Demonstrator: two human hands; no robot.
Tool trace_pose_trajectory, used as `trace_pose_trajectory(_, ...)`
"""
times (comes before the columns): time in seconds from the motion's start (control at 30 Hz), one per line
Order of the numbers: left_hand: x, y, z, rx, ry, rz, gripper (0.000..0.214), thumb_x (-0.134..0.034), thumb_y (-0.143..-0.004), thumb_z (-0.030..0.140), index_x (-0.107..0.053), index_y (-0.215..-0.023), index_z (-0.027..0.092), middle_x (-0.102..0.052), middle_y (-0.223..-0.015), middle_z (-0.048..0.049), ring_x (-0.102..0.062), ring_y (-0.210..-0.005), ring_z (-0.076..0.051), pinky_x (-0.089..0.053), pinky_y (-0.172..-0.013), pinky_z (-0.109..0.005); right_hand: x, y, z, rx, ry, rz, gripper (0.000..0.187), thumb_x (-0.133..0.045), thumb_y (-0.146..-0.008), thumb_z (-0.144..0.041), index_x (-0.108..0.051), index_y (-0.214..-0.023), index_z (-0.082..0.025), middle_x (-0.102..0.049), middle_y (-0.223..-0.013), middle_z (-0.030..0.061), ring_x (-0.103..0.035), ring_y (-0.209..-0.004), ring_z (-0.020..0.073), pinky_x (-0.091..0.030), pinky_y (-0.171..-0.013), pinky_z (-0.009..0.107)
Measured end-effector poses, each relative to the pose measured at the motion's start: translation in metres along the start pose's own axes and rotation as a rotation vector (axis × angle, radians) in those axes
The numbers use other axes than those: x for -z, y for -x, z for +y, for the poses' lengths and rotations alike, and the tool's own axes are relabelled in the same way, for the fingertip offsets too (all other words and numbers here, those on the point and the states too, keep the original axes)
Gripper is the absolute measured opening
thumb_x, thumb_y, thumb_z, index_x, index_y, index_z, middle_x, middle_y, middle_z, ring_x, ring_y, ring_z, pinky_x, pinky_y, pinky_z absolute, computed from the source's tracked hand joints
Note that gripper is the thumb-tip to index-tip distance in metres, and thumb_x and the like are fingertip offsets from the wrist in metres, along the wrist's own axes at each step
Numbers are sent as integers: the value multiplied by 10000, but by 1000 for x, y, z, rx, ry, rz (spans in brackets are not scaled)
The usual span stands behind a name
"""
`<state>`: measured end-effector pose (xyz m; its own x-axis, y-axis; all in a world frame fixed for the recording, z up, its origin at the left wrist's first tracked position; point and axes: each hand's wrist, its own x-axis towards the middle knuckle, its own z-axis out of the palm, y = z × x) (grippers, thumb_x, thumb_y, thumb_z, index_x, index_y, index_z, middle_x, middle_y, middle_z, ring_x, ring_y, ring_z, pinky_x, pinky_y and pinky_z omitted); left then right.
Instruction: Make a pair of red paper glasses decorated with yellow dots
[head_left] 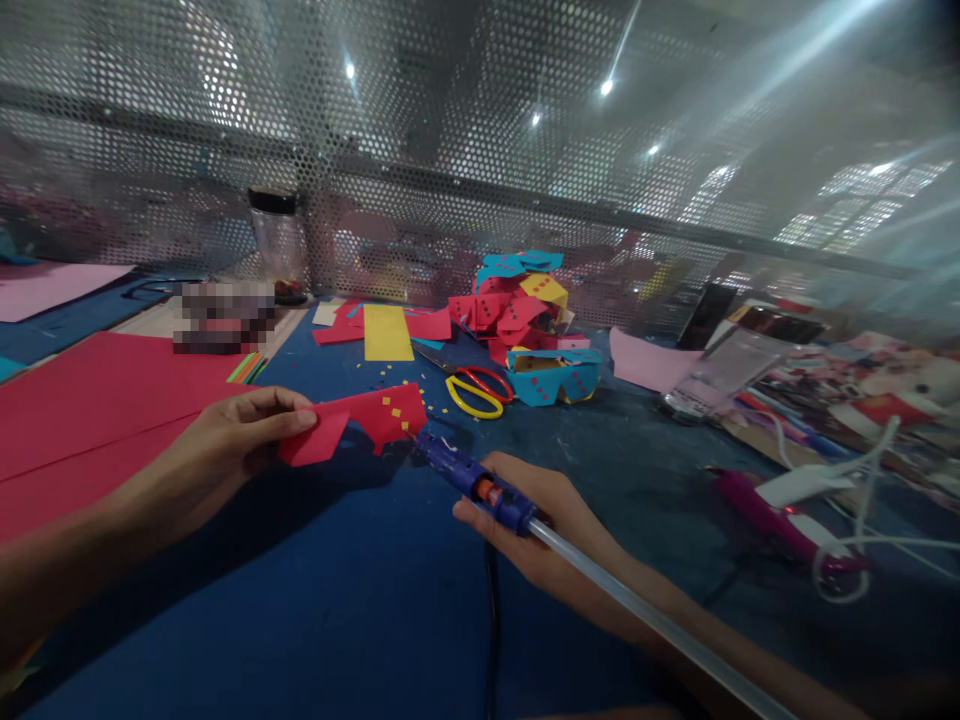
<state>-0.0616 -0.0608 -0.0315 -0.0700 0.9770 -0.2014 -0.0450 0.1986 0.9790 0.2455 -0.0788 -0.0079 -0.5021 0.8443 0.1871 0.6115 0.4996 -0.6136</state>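
Pinched between the fingers of my left hand [251, 425] is a red paper cutout [360, 412] with notched edges, held just above the blue table. Small yellow paper squares [395, 408] dot its right part. My right hand [551, 510] grips a blue hot glue gun [457, 470], with a long clear glue stick [645, 605] sticking out of its back. The gun's nozzle is at the cutout's lower right, by a yellow square; whether it touches is hard to tell. Behind the cutout, more yellow bits lie scattered near scissors [476, 395] with red and yellow handles.
Red, yellow and blue folded paper pieces [517, 310] are heaped at the back. Large red sheets [105, 400] cover the left side, near a black-lidded jar [277, 245]. A magenta glue gun [780, 520] with a white cord lies right, beside a clear container [720, 365].
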Motion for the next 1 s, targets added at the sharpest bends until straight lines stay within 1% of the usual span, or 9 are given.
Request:
trace_pose_trajectory(0.2,1,-1,0,-6,1,9,340,-892,-618,452,-690,-742,209,-567,-673,54,-474,-623,-84,-390,-537,-141,-1,-1,2,7,6,-20,293,-592,-937,-406,-467,-746,-223,-542,-719,-23,-482,-600,109,-358,-564,225)
trace_pose_trajectory(0.33,2,-2,-1,-5,0,6,341,-888,-622,453,-692,-753,208,-581,-689,46,-476,-624,-92,-390,-532,-151,-1,-2,4,7,12,-12,296,-595,-932,-422,-473,-753,-221,-557,-731,-18,-484,-600,110,-358,-562,225)
trace_pose_trajectory(0.43,1,-1,0,-10,1,4,318,-877,-647,434,-684,-742,200,-553,-667,45,-459,-607,-95,-374,-520,-160,-2,-1,4,-1,13,-6,287,-598,-930,-415,-474,-756,-224,-548,-713,-24,-474,-591,110,-355,-553,225)
trace_pose_trajectory(0.57,0,1,1,5,-2,-4,273,-862,-696,402,-697,-787,205,-583,-716,38,-490,-644,-102,-398,-569,-174,-2,0,3,-1,14,-2,285,-608,-927,-408,-475,-754,-225,-536,-688,-31,-459,-573,109,-355,-547,229)
trace_pose_trajectory(0.83,0,2,3,0,5,-7,259,-856,-694,394,-687,-759,209,-588,-681,61,-489,-624,-91,-382,-564,-185,0,0,1,9,4,-1,284,-606,-935,-391,-482,-746,-220,-538,-692,-31,-462,-576,101,-359,-543,225)
trace_pose_trajectory(1.0,-3,3,4,-10,-3,-20,287,-866,-680,422,-697,-765,205,-597,-684,45,-513,-640,-100,-405,-579,-183,2,1,-4,6,-36,2,277,-600,-931,-390,-495,-737,-222,-514,-654,-37,-475,-580,110,-363,-533,229)
